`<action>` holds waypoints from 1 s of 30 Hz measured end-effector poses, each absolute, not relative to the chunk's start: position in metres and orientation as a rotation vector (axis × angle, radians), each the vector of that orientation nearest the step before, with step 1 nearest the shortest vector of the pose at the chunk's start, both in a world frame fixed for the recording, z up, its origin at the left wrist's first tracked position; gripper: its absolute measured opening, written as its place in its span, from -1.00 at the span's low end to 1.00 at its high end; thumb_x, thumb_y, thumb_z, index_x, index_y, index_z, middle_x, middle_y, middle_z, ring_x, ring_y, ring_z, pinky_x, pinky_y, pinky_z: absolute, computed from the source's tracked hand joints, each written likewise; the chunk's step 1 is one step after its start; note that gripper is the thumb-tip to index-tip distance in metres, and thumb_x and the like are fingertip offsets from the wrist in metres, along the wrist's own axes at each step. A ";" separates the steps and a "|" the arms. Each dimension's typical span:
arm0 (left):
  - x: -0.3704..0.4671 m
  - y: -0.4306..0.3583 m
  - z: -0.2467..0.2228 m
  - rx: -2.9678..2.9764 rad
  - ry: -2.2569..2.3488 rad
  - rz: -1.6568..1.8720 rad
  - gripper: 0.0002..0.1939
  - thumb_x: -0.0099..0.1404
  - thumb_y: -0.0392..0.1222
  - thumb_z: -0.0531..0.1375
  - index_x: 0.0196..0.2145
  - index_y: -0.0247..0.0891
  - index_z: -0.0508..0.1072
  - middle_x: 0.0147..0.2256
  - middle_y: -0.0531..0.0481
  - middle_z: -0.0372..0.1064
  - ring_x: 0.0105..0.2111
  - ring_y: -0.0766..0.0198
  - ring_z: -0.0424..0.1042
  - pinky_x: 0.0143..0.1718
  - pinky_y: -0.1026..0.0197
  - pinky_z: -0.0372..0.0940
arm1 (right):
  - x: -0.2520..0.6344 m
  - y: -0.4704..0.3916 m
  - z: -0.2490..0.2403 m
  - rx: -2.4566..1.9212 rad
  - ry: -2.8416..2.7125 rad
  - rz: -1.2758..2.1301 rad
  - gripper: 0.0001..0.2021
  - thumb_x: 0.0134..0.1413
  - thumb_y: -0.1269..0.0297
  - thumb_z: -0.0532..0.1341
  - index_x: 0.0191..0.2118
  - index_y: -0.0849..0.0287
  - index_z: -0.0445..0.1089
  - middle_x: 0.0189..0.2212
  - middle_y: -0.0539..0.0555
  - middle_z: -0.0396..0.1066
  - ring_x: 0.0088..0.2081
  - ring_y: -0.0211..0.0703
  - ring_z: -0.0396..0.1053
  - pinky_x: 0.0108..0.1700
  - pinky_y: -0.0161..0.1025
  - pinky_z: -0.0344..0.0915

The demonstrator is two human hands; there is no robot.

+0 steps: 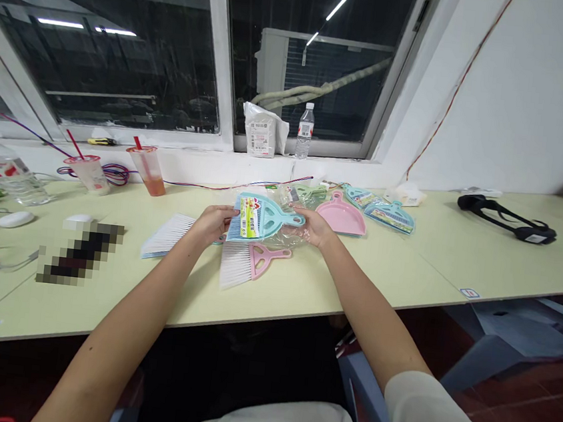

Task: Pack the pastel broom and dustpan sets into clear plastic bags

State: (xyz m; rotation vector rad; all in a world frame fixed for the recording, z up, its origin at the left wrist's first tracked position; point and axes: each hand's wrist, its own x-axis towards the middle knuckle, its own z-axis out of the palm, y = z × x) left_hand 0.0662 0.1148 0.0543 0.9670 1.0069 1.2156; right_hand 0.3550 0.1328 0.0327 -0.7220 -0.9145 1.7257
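Observation:
Between my two hands is a light blue dustpan and brush set [273,218] in clear plastic wrap, with a printed label on its left part. My left hand [214,223] grips its left edge, and my right hand [313,226] holds the wrap at the handle end. Just below it on the table lies a pink brush [250,263] with white bristles. A blue brush with white bristles [167,234] lies left of my left hand. Behind my right hand are a pink dustpan [341,216] and a wrapped blue set [390,216].
On the pale table [406,271] stand two cups with straws, the nearer one [149,171] holding orange drink. A large bottle [11,172] and cables are at the left, a black strap device [506,220] at the right. A water bottle [304,133] stands on the sill.

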 end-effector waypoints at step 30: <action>0.076 0.095 0.071 0.881 0.968 1.044 -0.86 0.32 -0.23 0.32 -0.22 -0.38 0.56 -0.44 -0.18 0.53 -0.54 0.13 0.50 -0.53 0.18 0.39 | 0.353 0.132 0.032 -0.678 -0.862 1.836 -0.76 0.32 0.26 0.22 0.02 0.24 0.46 -0.21 0.17 0.61 -0.23 0.05 0.61 -0.21 0.06 0.61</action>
